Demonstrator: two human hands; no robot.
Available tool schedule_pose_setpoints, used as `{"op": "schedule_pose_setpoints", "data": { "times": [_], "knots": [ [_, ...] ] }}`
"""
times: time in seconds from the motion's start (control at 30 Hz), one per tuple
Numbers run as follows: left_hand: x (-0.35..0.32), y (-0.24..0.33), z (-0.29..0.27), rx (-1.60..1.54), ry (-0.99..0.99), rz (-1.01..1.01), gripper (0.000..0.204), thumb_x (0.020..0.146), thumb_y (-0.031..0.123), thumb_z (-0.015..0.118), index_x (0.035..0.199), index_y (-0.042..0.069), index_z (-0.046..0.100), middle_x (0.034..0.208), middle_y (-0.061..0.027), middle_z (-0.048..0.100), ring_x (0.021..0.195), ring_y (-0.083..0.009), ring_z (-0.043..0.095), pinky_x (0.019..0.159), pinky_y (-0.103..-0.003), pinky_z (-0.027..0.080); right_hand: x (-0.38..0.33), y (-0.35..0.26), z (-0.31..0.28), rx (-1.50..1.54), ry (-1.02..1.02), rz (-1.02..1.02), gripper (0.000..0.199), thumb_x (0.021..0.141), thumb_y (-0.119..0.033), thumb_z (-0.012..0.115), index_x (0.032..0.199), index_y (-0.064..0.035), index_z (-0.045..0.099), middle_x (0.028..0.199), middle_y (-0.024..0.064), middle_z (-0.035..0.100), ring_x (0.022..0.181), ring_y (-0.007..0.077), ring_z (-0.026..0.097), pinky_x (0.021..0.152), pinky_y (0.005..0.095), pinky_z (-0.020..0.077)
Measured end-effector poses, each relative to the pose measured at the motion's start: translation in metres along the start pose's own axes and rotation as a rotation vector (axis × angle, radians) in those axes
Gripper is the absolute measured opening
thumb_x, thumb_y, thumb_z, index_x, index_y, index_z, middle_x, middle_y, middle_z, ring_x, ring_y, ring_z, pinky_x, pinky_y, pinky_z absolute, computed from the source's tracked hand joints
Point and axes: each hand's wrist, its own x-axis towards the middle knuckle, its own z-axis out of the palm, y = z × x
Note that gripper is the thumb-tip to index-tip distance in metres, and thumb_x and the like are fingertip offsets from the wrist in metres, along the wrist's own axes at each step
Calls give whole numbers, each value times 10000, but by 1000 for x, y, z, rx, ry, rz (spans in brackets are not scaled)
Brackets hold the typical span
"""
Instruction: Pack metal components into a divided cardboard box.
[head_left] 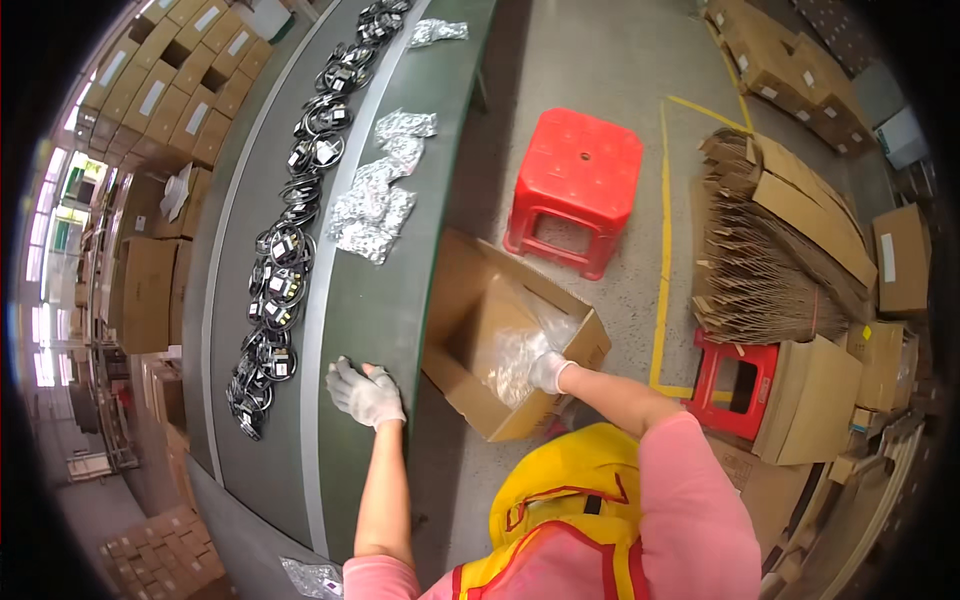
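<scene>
My left hand [368, 393], in a white glove, rests on the green worktop [372, 320] with its fingers apart and nothing in it. My right hand [550, 372], gloved too, reaches into an open cardboard box [465, 393] beside the worktop. Its fingers look closed on a crumpled clear plastic bag [520, 352], though the fingertips are partly hidden. Farther up the worktop lie several shiny silvery bags [372, 205]. Coiled black cables [285, 250] with light-coloured tags run in a long row on the dark conveyor belt [235, 330] to the left.
A red plastic stool [580, 180] stands just beyond the box. Flattened cardboard [790, 240] is stacked at right, near another red stool [735, 385]. Cartons [170, 85] are piled past the conveyor. One more silvery bag [312, 578] lies near the lower edge.
</scene>
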Motion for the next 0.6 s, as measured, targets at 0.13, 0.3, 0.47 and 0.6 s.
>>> {"op": "schedule_pose_setpoints", "data": {
  "times": [0.13,0.3,0.47,0.6],
  "knots": [
    [-4,16,5,-3,-18,-5,486,822,263,539,1278,103,490,1353,-154,474,1300,-356,379,1087,-494,287,-52,-3,37,334,-563,134,520,806,-145,582,1324,-110,541,1169,99,658,1062,284,637,884,415,511],
    [-4,5,-16,-628,-153,-112,497,796,146,645,1271,75,519,1316,-191,476,1222,-367,466,1048,-448,367,-104,-9,-14,351,-476,-30,175,716,-116,611,846,-95,726,887,130,708,850,314,686,670,421,551],
    [11,159,-306,-1456,-7,675,726,801,239,761,1373,-9,391,1371,-170,474,1313,-295,425,1130,-426,277,-182,-2,-96,345,-526,2,300,715,-156,580,994,-135,689,900,115,693,890,317,664,731,432,529],
    [-16,179,-435,-1491,375,1167,722,851,373,695,1389,10,378,1362,-187,483,1257,-331,482,1081,-441,360,-207,6,-169,407,-444,61,239,701,-128,573,900,-99,701,878,147,691,863,329,670,728,423,534]
  ]
}}
